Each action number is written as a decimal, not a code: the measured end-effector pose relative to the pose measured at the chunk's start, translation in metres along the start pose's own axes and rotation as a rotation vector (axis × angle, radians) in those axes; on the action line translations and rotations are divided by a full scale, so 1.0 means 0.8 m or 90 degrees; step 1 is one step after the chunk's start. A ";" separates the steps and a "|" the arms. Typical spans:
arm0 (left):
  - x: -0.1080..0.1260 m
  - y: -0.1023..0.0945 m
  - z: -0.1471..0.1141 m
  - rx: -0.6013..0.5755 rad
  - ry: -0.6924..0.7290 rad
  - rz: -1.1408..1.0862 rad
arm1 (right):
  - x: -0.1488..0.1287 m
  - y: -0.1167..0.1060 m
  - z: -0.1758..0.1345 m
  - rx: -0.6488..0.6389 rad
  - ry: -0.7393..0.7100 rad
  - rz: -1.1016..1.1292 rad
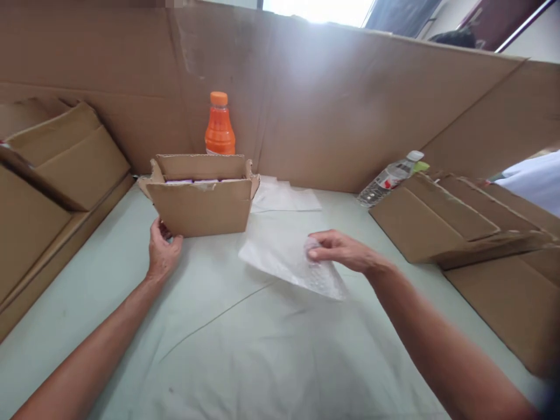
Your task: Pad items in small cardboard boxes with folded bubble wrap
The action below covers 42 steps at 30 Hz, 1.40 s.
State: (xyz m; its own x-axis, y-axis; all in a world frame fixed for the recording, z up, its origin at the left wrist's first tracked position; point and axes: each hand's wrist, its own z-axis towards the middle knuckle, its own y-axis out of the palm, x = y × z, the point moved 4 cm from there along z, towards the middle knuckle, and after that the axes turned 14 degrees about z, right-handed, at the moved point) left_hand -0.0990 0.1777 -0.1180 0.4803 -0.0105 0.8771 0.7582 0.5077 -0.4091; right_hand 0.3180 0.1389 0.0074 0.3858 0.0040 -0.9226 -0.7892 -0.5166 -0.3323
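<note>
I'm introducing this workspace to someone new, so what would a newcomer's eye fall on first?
Probably the bright orange bottle, standing behind the open cardboard box left of centre. Next might be the right hand, near the middle, pinching a translucent sheet, and the left hand at the box's lower left corner.

Tall brown cardboard wall (332, 128) runs across the whole back, w/ vert. creases left of ctr. & a diag. fold line on the R side. Super bright white window (319, 10) up top, approx. mid, throwing hazy glare onto the cardboard. Top R corner: dark grey panel (396, 14), dark reddish-brown surface (503, 23), bit of off-white wall (536, 38). Pale green, wrinkled cloth-covered work surface (210, 361) below.
</note>
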 end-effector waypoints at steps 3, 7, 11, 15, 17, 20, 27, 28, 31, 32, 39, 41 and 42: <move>-0.006 -0.014 -0.006 -0.001 -0.016 0.016 | 0.018 0.021 0.018 -0.006 0.048 -0.160; -0.002 -0.040 -0.007 -0.015 -0.011 0.029 | 0.002 0.017 0.041 0.178 -0.025 -0.220; 0.016 -0.043 0.011 -0.038 0.022 0.024 | -0.016 0.042 0.097 0.201 -0.079 -0.154; 0.028 -0.021 0.027 -0.057 0.042 0.018 | 0.000 0.086 0.166 0.173 -0.104 -0.084; 0.031 -0.008 0.036 -0.058 0.048 0.020 | 0.013 0.098 0.185 0.178 -0.110 -0.053; 0.036 0.013 0.055 -0.063 0.055 0.029 | 0.025 0.096 0.199 0.191 -0.112 -0.022; 0.034 0.012 0.042 -0.029 0.037 0.113 | 0.037 0.038 0.169 0.198 -0.127 -0.018; 0.036 0.002 0.026 -0.025 0.056 0.142 | 0.043 0.029 0.148 0.217 -0.119 -0.047; 0.053 -0.005 -0.033 -0.146 0.153 0.227 | 0.073 0.013 0.070 0.271 -0.058 -0.159; 0.062 0.001 -0.052 -0.204 0.183 0.262 | 0.085 0.011 0.044 0.287 -0.036 -0.202; 0.130 0.086 -0.135 -0.394 0.312 0.512 | 0.131 0.029 -0.068 0.349 0.024 -0.394; 0.140 0.083 -0.131 -0.408 0.317 0.518 | 0.119 0.047 -0.084 0.343 0.015 -0.347; 0.143 0.075 -0.124 -0.416 0.311 0.525 | 0.110 0.061 -0.089 0.325 0.016 -0.303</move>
State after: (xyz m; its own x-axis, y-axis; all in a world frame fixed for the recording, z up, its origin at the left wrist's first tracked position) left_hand 0.0446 0.1217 -0.0673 0.9461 -0.2867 0.1507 0.1500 -0.0248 -0.9884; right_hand 0.3473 0.0528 -0.0761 0.7513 0.1067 -0.6513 -0.6552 0.0030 -0.7554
